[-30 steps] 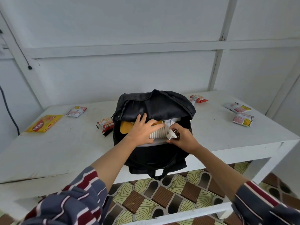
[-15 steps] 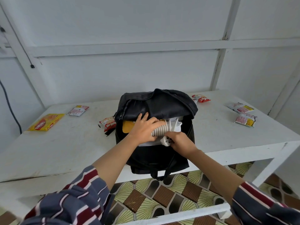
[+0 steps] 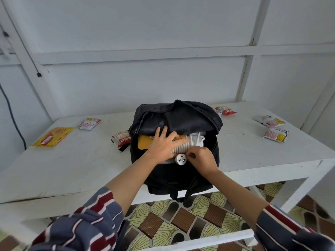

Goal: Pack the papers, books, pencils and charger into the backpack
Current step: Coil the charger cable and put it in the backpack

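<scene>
A black backpack (image 3: 181, 174) lies open on the white table (image 3: 72, 165), its flap thrown back. A white charger (image 3: 196, 140) with coiled cable (image 3: 181, 148) sits in the opening, on top of white paper and a yellow-orange book (image 3: 144, 144). My left hand (image 3: 163, 147) lies over the coil and the book with its fingers spread. My right hand (image 3: 203, 158) pinches the cable right beside the round white plug (image 3: 181, 159) at the near edge of the opening. Pencils are not visible.
Snack packets lie scattered on the table: a yellow one (image 3: 53, 136) and a white one (image 3: 88, 123) at left, a red one (image 3: 122, 138) beside the backpack, several more (image 3: 275, 135) at right. The wall stands just behind. Patterned floor shows below.
My right hand has brought the plug down from beside the coil to the near edge of the opening. My left hand has stayed on the coil and book.
</scene>
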A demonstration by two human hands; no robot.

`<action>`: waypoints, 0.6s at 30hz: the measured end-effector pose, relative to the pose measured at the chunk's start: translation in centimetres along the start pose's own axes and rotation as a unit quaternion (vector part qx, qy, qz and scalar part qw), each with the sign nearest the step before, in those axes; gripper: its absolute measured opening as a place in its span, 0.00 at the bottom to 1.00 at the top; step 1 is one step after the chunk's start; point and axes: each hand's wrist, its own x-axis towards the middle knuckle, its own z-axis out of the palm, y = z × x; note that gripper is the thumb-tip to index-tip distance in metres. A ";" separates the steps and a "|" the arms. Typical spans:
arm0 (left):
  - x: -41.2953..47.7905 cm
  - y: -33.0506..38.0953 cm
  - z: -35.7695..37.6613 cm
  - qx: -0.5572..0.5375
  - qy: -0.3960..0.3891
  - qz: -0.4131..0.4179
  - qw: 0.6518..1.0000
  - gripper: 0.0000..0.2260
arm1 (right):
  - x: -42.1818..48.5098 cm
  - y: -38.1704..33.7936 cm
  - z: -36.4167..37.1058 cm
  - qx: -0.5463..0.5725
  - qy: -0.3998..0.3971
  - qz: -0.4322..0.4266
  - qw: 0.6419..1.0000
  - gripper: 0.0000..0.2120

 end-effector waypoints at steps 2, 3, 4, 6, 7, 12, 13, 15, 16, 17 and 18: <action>0.0 0.1 -0.2 0.001 -0.008 0.000 1.000 0.29 | -0.1 0.0 0.2 -0.023 0.073 0.018 0.997 0.13; -0.1 0.3 -0.7 0.007 -0.007 0.010 1.000 0.29 | 0.0 0.0 0.2 -0.035 0.106 0.036 0.993 0.18; -0.2 0.3 -0.7 0.015 0.004 0.020 1.000 0.31 | 0.2 0.2 0.1 -0.042 0.133 0.059 0.988 0.24; -0.1 0.0 -0.3 0.025 0.023 0.030 0.999 0.33 | 0.9 0.4 -0.2 -0.027 0.128 0.116 0.985 0.37; -0.1 -0.1 -0.1 0.024 0.036 0.031 0.999 0.34 | 1.2 0.5 -0.4 -0.008 0.106 0.137 0.985 0.42; -0.1 -0.1 0.0 0.019 0.044 0.026 0.999 0.33 | 1.9 1.2 -0.5 0.022 0.046 0.137 0.989 0.48; -0.1 -0.1 0.1 0.018 0.044 0.025 0.999 0.33 | 1.9 1.3 -0.5 0.034 0.043 0.135 0.989 0.48; 0.0 -0.3 0.4 0.015 0.057 0.025 0.998 0.32 | 1.8 1.3 -0.5 0.077 0.031 0.127 0.988 0.46; 0.0 -0.3 0.4 0.014 0.062 0.025 0.998 0.33 | 1.8 1.4 -0.6 0.106 0.024 0.125 0.986 0.44; 0.0 -0.4 0.5 0.015 0.066 0.024 0.997 0.33 | 1.8 1.6 -0.9 0.136 0.013 0.124 0.983 0.41; 0.0 -0.4 0.6 0.018 0.072 0.024 0.997 0.34 | 1.9 1.9 -1.3 0.161 -0.002 0.121 0.979 0.39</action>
